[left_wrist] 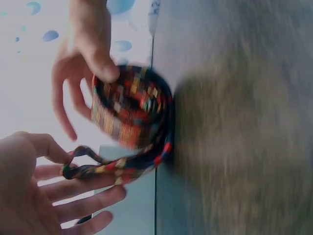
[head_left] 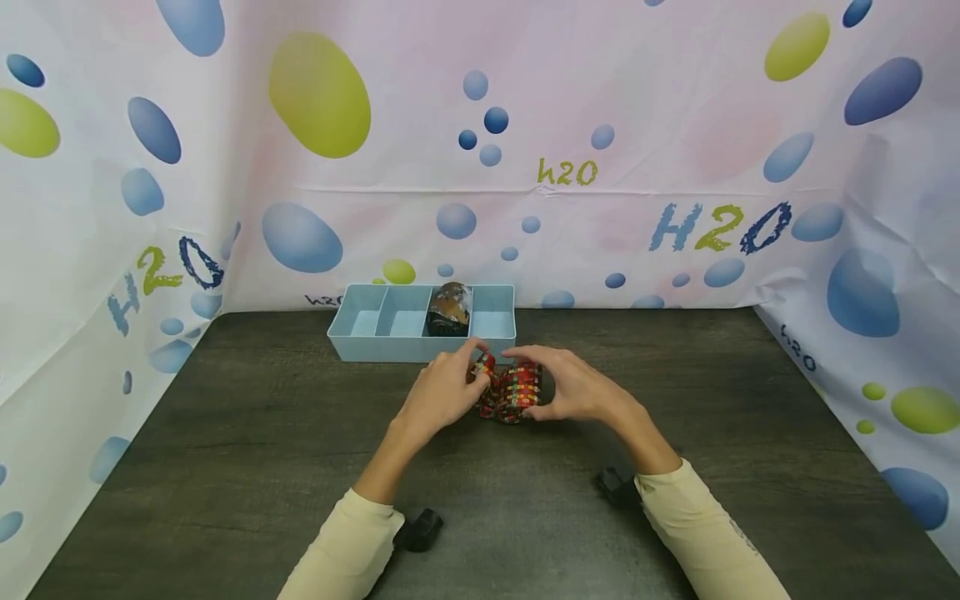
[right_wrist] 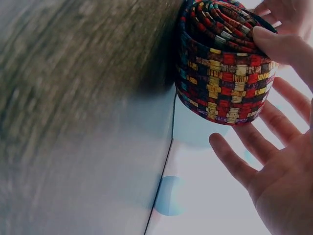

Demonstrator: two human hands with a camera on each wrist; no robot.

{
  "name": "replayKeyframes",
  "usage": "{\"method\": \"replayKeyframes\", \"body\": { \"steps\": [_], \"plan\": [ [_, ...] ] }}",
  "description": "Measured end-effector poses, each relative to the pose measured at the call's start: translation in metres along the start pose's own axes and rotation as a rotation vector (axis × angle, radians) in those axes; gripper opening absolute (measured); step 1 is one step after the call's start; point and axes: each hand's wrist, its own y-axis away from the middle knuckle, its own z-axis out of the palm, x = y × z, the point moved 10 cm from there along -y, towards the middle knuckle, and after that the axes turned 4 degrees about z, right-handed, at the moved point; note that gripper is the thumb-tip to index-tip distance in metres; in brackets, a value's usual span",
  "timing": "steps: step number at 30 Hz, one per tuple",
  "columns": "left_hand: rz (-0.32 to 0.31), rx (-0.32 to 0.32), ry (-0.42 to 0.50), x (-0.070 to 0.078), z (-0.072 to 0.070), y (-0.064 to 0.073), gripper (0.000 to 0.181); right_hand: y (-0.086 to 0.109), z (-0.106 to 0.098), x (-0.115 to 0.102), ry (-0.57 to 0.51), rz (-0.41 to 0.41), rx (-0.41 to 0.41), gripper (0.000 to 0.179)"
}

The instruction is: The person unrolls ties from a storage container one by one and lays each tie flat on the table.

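Observation:
A rolled-up necktie (head_left: 522, 387) in a red, yellow and dark woven pattern stands on its edge on the dark table. My left hand (head_left: 442, 390) pinches its loose tail (left_wrist: 124, 170), which bends into a small loop by the thumb and forefinger. At the other side, my right hand (head_left: 577, 387) holds the coil between thumb and fingers. In the right wrist view the thumb (right_wrist: 274, 44) lies at the coil's upper rim, with some fingers spread behind it. The coil's spiral layers (left_wrist: 134, 93) show in the left wrist view, blurred.
Behind the hands stands a light blue tray (head_left: 390, 350) with several compartments in a row. A brown and black rolled thing (head_left: 450, 310) sits in one right of its middle. A printed curtain (head_left: 420, 167) backs the table (head_left: 225, 467).

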Motion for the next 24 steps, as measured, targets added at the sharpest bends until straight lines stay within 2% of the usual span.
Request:
{"method": "replayKeyframes", "body": {
  "steps": [3, 6, 10, 13, 17, 24],
  "plan": [
    [0.023, -0.058, -0.015, -0.010, -0.001, 0.002, 0.034, 0.000, 0.001, 0.000, 0.010, 0.008, -0.009, 0.077],
    [0.088, -0.108, -0.071, -0.014, 0.000, 0.003, 0.031, 0.000, 0.001, 0.001, 0.023, 0.007, -0.009, 0.075],
    [0.166, -0.130, -0.159, -0.013, 0.001, 0.003, 0.030, 0.000, 0.001, 0.001, 0.028, 0.008, -0.006, 0.074],
    [0.162, -0.146, -0.175, -0.015, 0.002, 0.003, 0.031, 0.000, 0.001, 0.001, 0.034, 0.009, -0.006, 0.074],
    [0.137, -0.163, -0.141, -0.020, 0.000, 0.003, 0.036, 0.000, 0.001, 0.001, 0.030, 0.007, -0.008, 0.074],
    [0.155, -0.163, -0.098, -0.029, -0.007, 0.004, 0.035, 0.001, 0.000, 0.003, 0.034, 0.015, -0.007, 0.073]
  ]
}}
